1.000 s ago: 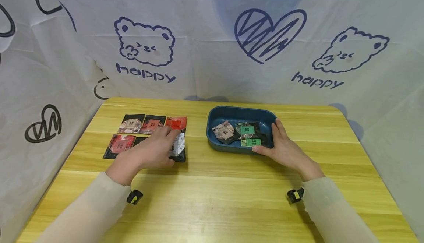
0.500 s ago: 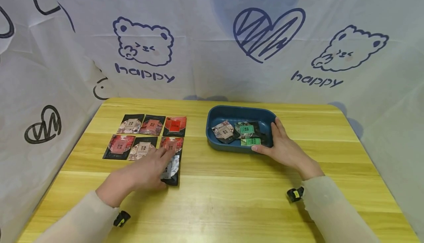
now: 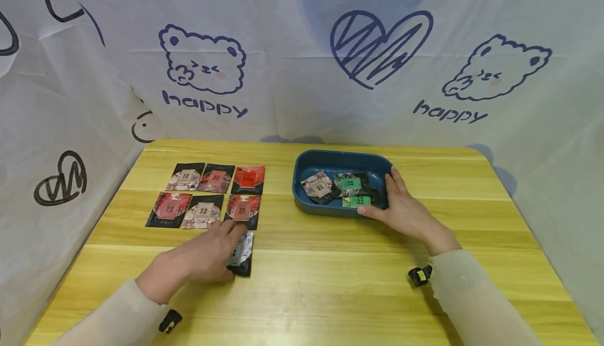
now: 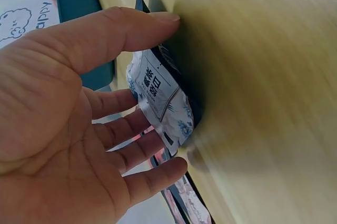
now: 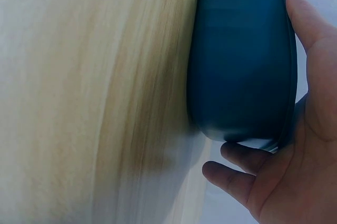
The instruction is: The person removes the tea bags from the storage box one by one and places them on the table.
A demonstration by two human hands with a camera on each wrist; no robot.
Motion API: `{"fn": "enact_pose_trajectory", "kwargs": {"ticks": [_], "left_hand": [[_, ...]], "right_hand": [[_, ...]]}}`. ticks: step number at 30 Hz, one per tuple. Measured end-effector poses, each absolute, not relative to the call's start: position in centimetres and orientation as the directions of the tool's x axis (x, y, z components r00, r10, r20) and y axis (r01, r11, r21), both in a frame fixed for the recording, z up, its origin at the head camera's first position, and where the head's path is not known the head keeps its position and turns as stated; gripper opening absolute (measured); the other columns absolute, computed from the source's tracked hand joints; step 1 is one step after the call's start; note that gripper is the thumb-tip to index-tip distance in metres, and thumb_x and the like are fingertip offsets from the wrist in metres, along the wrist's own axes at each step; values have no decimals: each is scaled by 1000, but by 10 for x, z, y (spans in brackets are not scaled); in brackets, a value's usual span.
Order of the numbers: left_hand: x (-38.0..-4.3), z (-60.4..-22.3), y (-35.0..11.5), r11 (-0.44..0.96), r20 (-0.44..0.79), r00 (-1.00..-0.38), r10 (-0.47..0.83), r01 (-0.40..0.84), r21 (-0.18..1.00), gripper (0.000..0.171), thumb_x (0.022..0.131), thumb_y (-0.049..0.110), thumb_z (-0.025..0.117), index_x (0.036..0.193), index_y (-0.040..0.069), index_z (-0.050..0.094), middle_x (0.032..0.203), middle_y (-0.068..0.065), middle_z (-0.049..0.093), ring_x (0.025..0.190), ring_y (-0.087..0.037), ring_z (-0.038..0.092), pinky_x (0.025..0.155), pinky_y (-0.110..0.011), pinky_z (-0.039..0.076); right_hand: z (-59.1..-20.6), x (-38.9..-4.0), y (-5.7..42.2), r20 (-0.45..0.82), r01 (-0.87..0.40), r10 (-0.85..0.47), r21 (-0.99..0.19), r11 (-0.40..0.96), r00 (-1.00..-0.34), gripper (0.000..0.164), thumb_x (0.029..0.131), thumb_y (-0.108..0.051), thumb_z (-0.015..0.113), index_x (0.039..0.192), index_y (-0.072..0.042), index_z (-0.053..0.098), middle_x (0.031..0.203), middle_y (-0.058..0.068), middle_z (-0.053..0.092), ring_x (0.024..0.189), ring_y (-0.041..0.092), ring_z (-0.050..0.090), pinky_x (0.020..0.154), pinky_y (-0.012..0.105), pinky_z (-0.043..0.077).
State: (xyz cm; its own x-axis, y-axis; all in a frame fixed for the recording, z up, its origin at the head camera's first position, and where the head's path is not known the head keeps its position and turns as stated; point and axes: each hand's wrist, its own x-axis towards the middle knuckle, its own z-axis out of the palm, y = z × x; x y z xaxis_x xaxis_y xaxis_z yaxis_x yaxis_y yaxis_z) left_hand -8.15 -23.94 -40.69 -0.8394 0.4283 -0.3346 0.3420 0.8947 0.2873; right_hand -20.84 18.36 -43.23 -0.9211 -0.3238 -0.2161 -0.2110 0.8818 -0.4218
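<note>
My left hand (image 3: 207, 257) is over a black sachet (image 3: 241, 256) with a white-and-blue floral label, at the front of the sachet group. In the left wrist view its thumb (image 4: 152, 27) lies across one end of the sachet (image 4: 158, 87), and the fingers hold the other side. The sachet bends slightly and stays close to the table. My right hand (image 3: 410, 212) grips the right end of a dark blue rectangular bin (image 3: 316, 209), thumb at the near rim and fingers round the outer side. Inside the bin lie a beige-labelled sachet (image 3: 318, 187) and green-labelled sachets (image 3: 351, 183).
Behind the left hand, several sachets lie flat in two rows, among them a red one (image 3: 248, 179) and a beige-labelled one (image 3: 204, 213). The wooden table (image 3: 302, 288) ends at a white cloth backdrop (image 3: 278, 89) with drawings.
My left hand has drawn the white-and-blue sachet toward the table's front, off the sachet beneath it, uncovering the second row. The right hand and the bin have stayed in place.
</note>
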Motion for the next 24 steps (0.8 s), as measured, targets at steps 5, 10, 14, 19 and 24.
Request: {"fn": "enact_pose_trajectory", "kwargs": {"ticks": [5, 10, 14, 19, 24], "left_hand": [[-81, -409, -240, 896, -342, -839, 423, 332, 294, 94, 79, 22, 92, 155, -3, 43, 144, -25, 50, 137, -47, 48, 112, -62, 46], [-83, -409, -241, 897, -329, -844, 424, 342, 281, 94, 78, 24, 94, 155, -1, 45, 141, -24, 51, 132, -45, 51, 109, -61, 49], [-83, -410, -242, 896, -325, -845, 425, 343, 280, 94, 78, 23, 94, 155, -1, 46, 142, -25, 50, 131, -44, 51, 106, -60, 51], [-84, -410, -242, 899, -334, -844, 419, 333, 284, 93, 79, 23, 93, 156, 0, 45, 145, -26, 49, 133, -46, 50, 105, -60, 51], [-84, -410, -242, 903, -342, -847, 407, 318, 288, 92, 79, 22, 93, 156, 2, 46, 146, -24, 49, 134, -45, 50, 106, -60, 51]], "right_hand": [[-432, -208, 183, -210, -215, -325, -422, 881, -922, 131, 90, -85, 55, 166, 7, 1, 175, 20, -17, 151, 56, 30, 113, 66, 43], [-433, -209, 183, -210, -214, -324, -420, 882, -923, 132, 89, -86, 54, 166, 6, 1, 175, 20, -17, 151, 56, 30, 113, 66, 43], [-433, -209, 182, -209, -212, -322, -422, 882, -923, 132, 89, -85, 55, 166, 6, 1, 175, 20, -17, 151, 56, 31, 112, 66, 44], [-433, -207, 183, -209, -210, -321, -422, 882, -924, 130, 90, -84, 56, 166, 6, 1, 175, 20, -17, 151, 56, 31, 113, 66, 43], [-432, -207, 183, -207, -210, -320, -423, 882, -925, 130, 90, -84, 56, 166, 6, 1, 175, 20, -17, 151, 56, 30, 114, 66, 43]]}}
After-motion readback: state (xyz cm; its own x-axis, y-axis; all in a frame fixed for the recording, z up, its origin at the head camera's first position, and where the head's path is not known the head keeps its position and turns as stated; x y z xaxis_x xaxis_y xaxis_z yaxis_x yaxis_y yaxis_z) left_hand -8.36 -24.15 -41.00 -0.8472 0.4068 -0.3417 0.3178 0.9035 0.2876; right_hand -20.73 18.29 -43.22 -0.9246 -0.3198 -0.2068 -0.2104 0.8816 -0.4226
